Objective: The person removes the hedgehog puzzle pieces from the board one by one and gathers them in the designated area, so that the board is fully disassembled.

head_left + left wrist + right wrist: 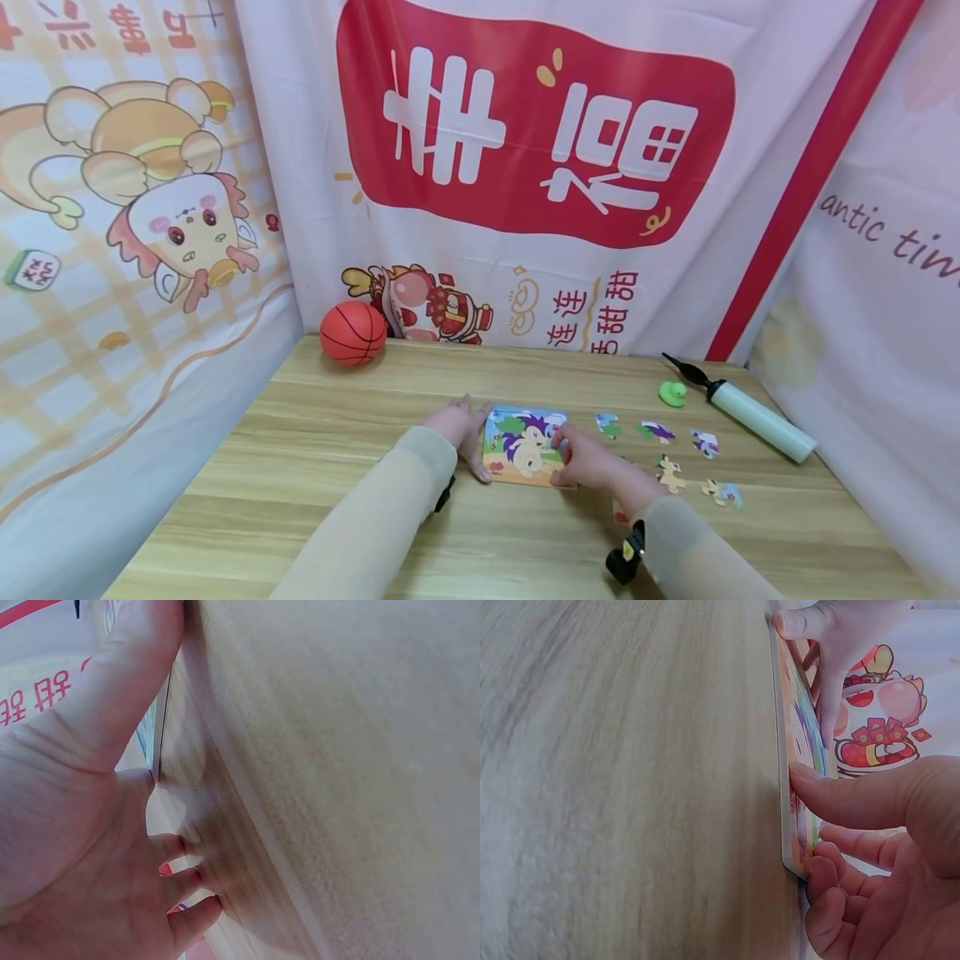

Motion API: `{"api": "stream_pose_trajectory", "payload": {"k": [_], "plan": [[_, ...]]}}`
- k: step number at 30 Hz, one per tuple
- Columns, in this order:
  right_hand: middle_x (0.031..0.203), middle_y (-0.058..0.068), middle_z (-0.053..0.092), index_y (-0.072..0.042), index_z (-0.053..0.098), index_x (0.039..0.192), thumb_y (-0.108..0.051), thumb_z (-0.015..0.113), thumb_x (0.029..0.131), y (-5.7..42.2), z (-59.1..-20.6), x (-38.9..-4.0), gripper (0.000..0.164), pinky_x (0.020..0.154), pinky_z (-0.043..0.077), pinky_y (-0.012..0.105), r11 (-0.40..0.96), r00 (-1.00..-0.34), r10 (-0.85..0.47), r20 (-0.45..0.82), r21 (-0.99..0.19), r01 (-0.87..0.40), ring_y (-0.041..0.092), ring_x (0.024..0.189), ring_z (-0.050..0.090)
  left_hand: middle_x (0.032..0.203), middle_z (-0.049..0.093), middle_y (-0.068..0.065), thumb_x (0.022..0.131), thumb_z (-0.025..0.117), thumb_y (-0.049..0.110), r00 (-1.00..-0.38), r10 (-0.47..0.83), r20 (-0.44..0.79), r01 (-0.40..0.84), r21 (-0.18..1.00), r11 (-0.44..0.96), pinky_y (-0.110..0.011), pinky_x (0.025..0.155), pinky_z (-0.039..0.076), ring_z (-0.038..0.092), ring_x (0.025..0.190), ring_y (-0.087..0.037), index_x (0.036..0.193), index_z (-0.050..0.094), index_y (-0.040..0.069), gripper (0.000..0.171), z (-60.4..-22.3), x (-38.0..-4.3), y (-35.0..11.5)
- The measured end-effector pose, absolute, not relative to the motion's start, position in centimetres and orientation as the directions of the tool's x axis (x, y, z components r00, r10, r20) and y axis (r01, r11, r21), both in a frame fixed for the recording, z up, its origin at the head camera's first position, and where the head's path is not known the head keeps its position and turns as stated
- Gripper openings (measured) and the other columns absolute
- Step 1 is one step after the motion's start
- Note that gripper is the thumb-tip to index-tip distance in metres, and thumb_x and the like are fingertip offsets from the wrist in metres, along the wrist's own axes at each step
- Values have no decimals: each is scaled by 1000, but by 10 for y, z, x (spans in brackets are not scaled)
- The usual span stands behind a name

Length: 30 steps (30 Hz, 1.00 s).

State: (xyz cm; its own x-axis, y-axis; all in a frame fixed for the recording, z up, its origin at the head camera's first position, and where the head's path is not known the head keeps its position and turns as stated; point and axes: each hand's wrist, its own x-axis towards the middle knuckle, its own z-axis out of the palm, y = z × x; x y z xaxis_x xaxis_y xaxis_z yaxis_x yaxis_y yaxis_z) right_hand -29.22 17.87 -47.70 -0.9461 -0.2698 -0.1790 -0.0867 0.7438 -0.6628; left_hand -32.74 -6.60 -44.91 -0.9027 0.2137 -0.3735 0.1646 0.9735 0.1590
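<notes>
A jigsaw puzzle board [519, 476] with a purple-haired hedgehog picture lies flat on the wooden table. My left hand [459, 427] spans the board's left edge, thumb at the near corner and fingers spread toward the far one. The left wrist view shows those fingers [196, 915] extended, their tips at the tabletop. From the right, my right hand [588, 460] touches the board. In the right wrist view its thumb [855, 799] presses on the picture, the index finger reaches over the board, and the other fingers bend loosely beside the right edge.
Loose puzzle pieces [670, 475] lie scattered right of the board, one partly under my right forearm. Farther back are a small green duck [672, 394] and a hand pump [761, 421]. A red toy basketball [353, 333] stands at the back left, against printed curtains.
</notes>
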Motion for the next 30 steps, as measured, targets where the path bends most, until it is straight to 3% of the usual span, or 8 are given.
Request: {"api": "stream_pose_trajectory", "payload": {"k": [11,16,21,25,30], "plan": [[98,8,57,-8,53,107,-3,89,68,178,-476,-296,52,84,47,47,729,-954,-265,-138,-677,-105,25,89,54,163,11,-15,47,87,66,-901,219,-375,167,167,972,-55,113,25,14,147,-36,159,18,32,136,-443,-323,-66],[95,10,55,-6,51,105,1,87,69,177,-473,-294,51,77,47,42,713,-953,-271,-135,-693,-105,25,85,52,164,12,-14,55,88,60,-903,223,-368,167,178,970,-52,113,27,14,148,-35,159,18,31,128,-437,-316,-67],[90,13,54,-6,50,106,6,81,73,177,-475,-293,47,65,47,36,677,-957,-258,-131,-732,-82,25,77,52,163,14,-16,56,89,58,-905,220,-365,166,174,971,-54,111,29,16,147,-37,159,20,30,127,-437,-315,-66],[85,12,54,-6,52,105,10,72,80,179,-478,-295,36,58,45,32,634,-963,-242,-117,-770,-66,23,71,51,163,14,-15,57,88,59,-903,225,-367,174,169,970,-54,111,29,15,147,-36,159,21,29,126,-436,-315,-66],[86,12,53,-6,54,103,9,62,89,181,-478,-296,22,59,45,32,596,-969,-231,-93,-800,-65,24,73,52,164,12,-15,54,87,62,-900,230,-369,179,167,970,-54,111,29,14,148,-36,159,19,30,130,-434,-314,-67]]}}
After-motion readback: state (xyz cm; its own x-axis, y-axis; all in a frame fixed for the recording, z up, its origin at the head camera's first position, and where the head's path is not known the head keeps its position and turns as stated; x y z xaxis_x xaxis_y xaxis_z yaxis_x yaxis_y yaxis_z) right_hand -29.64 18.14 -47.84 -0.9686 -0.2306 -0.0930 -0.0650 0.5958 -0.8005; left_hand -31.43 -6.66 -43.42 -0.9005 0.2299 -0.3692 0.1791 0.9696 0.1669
